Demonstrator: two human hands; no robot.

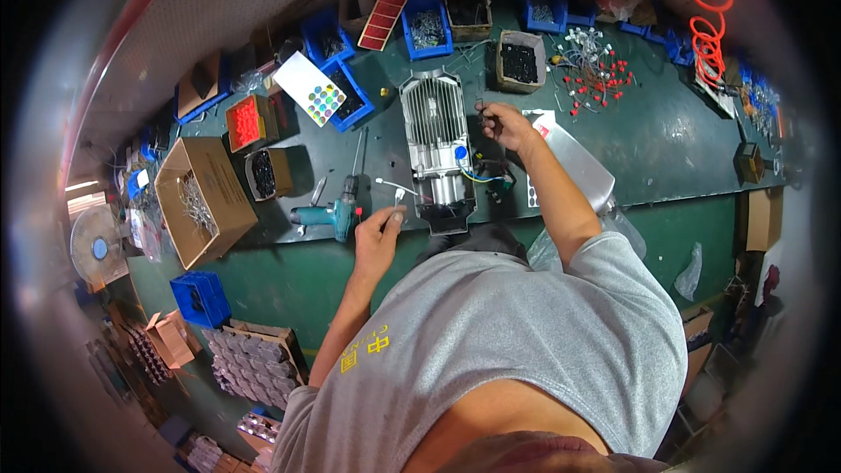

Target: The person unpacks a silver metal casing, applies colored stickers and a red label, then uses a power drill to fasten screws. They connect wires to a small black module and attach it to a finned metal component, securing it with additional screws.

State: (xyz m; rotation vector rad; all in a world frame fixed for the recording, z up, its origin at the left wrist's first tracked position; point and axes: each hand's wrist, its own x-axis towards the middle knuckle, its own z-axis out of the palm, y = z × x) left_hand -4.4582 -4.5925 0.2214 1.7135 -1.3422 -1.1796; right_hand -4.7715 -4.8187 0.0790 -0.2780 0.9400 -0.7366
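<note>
A finned metal housing (433,118) stands on the bench in front of me. It has a blue round knob or cap (461,152) and a bright cylinder (441,186) at its near end. My left hand (378,238) is closed at the housing's near left, its fingertips pinching a white wire connector (399,196) whose lead runs toward the housing. Beside the housing's right side, my right hand (508,127) is closed at the fingertips; a small dark thing shows there, too small to name. Blue and yellow wires (482,178) come out on the right.
A teal power drill (328,217) and a long screwdriver (360,151) lie left of the housing. Parts bins (427,28) line the back. A cardboard box (210,201) stands at left. Red-and-white wire leads (591,74) lie far right, near a coiled orange hose (708,39).
</note>
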